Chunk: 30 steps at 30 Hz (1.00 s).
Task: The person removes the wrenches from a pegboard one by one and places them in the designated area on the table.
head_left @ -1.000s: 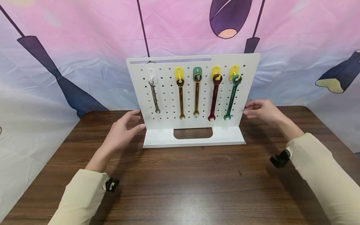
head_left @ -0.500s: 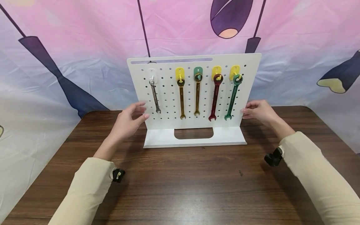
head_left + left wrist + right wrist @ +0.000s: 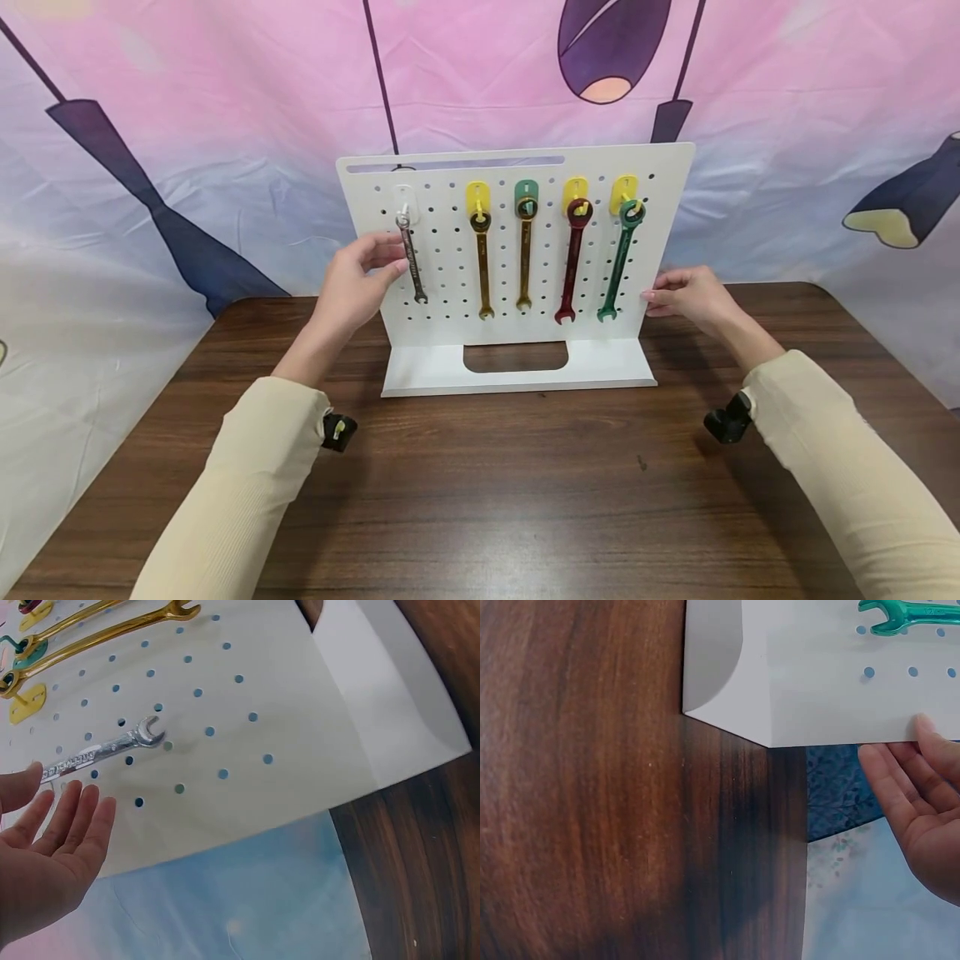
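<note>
A white pegboard [image 3: 450, 325] stands upright on the table. From its hook at the left hangs a silver combination wrench [image 3: 413, 265]. My left hand [image 3: 352, 282] is at that wrench's left side, thumb and fingers spread apart; in the left wrist view the thumb tip lies by the silver wrench [image 3: 101, 752] and the fingers are nearly straight. Whether they touch it is unclear. My right hand [image 3: 693, 298] pinches the board's right edge; in the right wrist view the thumb [image 3: 928, 735] lies on the front, with fingertips at the back.
Two gold wrenches, a gold wrench [image 3: 483, 271] and a second gold wrench [image 3: 526, 258], hang beside a red wrench [image 3: 573, 265] and a green wrench [image 3: 621, 262]. The brown wooden table [image 3: 525, 483] lies in front, and a printed cloth [image 3: 255, 125] hangs behind.
My left hand has moved up and to the right, from beside the board to the silver wrench. My right hand has closed in on the board's right edge and then stayed there.
</note>
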Tool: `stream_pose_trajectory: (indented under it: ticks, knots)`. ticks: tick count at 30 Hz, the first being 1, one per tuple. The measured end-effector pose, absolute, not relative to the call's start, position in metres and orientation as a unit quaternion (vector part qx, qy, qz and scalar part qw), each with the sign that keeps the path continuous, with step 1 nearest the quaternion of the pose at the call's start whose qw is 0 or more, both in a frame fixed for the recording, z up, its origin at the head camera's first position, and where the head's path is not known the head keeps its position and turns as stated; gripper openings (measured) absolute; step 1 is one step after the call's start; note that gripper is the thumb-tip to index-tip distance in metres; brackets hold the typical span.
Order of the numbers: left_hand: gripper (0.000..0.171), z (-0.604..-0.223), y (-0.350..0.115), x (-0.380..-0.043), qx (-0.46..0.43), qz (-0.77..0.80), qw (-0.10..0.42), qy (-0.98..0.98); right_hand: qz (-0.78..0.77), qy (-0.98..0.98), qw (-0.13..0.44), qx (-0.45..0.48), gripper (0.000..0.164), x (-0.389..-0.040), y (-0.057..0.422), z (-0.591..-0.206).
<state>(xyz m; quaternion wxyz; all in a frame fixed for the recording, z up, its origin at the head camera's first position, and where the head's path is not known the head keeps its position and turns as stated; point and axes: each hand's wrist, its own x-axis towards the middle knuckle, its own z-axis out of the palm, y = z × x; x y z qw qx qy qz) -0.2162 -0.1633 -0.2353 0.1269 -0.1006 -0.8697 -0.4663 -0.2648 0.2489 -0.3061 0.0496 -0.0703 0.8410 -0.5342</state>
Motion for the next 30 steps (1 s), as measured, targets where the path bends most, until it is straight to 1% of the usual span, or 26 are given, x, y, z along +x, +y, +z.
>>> stream_pose_trajectory:
  ticks: [12, 21, 30]
  knots:
    - [0.029, -0.226, -0.156, -0.221, -0.067, -0.510, 0.118, -0.849, -0.553, 0.829, 0.049, -0.063, 0.029, -0.265, 0.249, -0.307]
    - [0.017, -0.225, -0.152, -0.222, -0.065, -0.554, 0.117, -0.822, -0.551, 0.830, 0.050, -0.064, 0.030, -0.264, 0.249, -0.307]
    - [0.021, -0.221, -0.153, -0.214, -0.064, -0.577, 0.114, -0.806, -0.543, 0.836, 0.048, -0.063, 0.029, -0.264, 0.248, -0.306]
